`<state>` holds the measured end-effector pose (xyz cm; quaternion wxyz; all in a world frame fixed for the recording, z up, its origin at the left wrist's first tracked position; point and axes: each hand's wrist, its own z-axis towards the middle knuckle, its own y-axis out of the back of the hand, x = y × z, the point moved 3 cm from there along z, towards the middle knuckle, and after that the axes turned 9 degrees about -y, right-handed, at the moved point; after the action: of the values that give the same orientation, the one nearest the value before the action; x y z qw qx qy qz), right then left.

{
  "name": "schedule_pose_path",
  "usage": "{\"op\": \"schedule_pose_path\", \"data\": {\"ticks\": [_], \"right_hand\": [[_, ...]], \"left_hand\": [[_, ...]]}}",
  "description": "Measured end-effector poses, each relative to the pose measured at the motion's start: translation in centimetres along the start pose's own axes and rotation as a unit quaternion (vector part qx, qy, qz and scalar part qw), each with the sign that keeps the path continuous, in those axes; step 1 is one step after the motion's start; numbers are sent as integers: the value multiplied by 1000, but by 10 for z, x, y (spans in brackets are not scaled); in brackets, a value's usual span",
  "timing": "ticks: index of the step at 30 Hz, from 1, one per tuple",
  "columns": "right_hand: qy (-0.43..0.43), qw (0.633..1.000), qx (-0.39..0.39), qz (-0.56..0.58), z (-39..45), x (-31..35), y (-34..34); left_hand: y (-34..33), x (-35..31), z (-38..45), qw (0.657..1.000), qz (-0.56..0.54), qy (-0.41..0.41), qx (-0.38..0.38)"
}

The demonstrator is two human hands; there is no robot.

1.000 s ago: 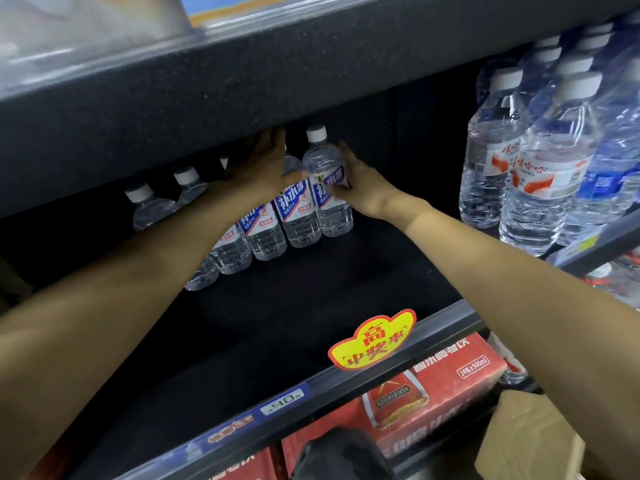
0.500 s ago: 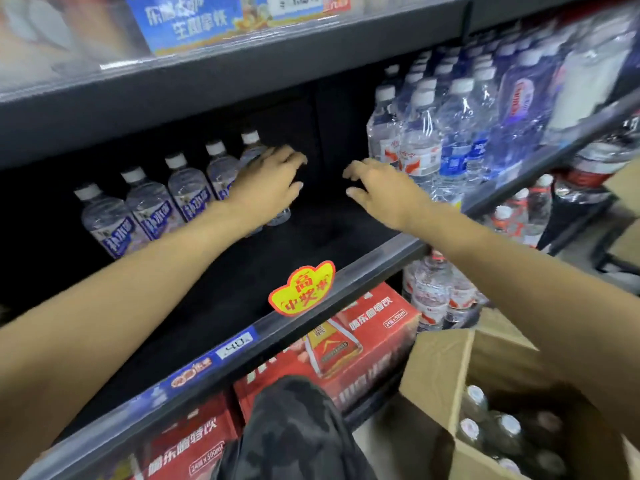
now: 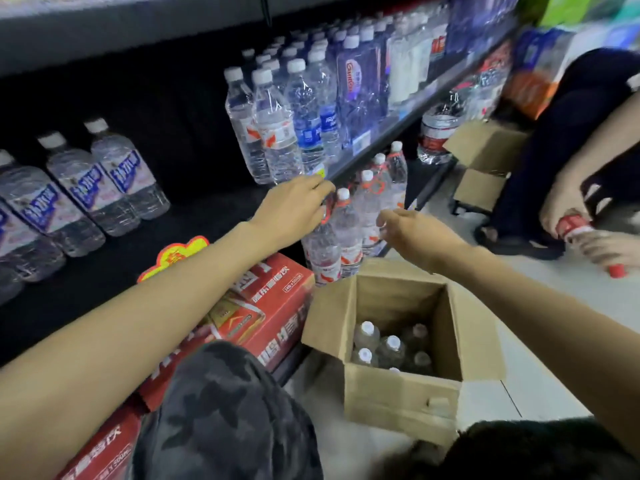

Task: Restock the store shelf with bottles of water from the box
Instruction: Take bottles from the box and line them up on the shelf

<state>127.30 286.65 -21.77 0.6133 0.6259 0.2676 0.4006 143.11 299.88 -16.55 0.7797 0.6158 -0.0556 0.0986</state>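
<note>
An open cardboard box [image 3: 401, 400] stands on the floor at lower centre with several white-capped water bottles [image 3: 393, 349] inside. A row of blue-labelled bottles [image 3: 126, 174] stands on the dark shelf [image 3: 114, 258] at the left. My left hand [image 3: 294, 206] hovers in front of the shelf edge, fingers loosely curled, holding nothing. My right hand [image 3: 412, 233] hangs above the box's far flap, also empty with relaxed fingers. Both hands are apart from any bottle.
Taller bottles [image 3: 277, 133] crowd the shelf to the right. Red-capped bottles [image 3: 349, 230] and red cartons [image 3: 266, 306] sit on the bottom shelf. Another person's hand [image 3: 568, 220] holds a red-labelled bottle at the far right, near more cardboard boxes [image 3: 485, 147]. My knee [image 3: 221, 410] is below.
Both hands let go of the bottles at the back of the shelf and pulled out to the right toward the box. The view swung down and right.
</note>
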Motion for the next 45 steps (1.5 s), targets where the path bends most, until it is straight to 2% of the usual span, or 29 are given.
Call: {"op": "schedule_pose_path", "data": {"ticks": [7,14,20,26,29,34,42,45], "right_hand": [[-69,993,94,4,-39,-51,-81],[-44,985,168,0,-44,-64,-151],[-82,964,252,15,-44,-72,-211],[-79,954,289,-26,-50,-73,-259],[-107,938,326,46,-47,-74,-277],[-148,940,294,95,-38,-71,-286],[-187,930,303,92,-39,-62,-283],[-203,929,293,94,-42,-59,-277]], "left_hand": [[-75,-73,13,994,-57,-74,54],[-161,-110,5,981,-96,-90,143],[-221,-134,-2,958,-120,-119,230],[-263,-150,9,933,-99,-136,318],[-280,-157,14,916,-98,-113,371],[-298,-162,18,894,-97,-65,433],[-298,-162,18,887,-102,-48,448],[-288,-160,16,894,-103,-49,432]]}}
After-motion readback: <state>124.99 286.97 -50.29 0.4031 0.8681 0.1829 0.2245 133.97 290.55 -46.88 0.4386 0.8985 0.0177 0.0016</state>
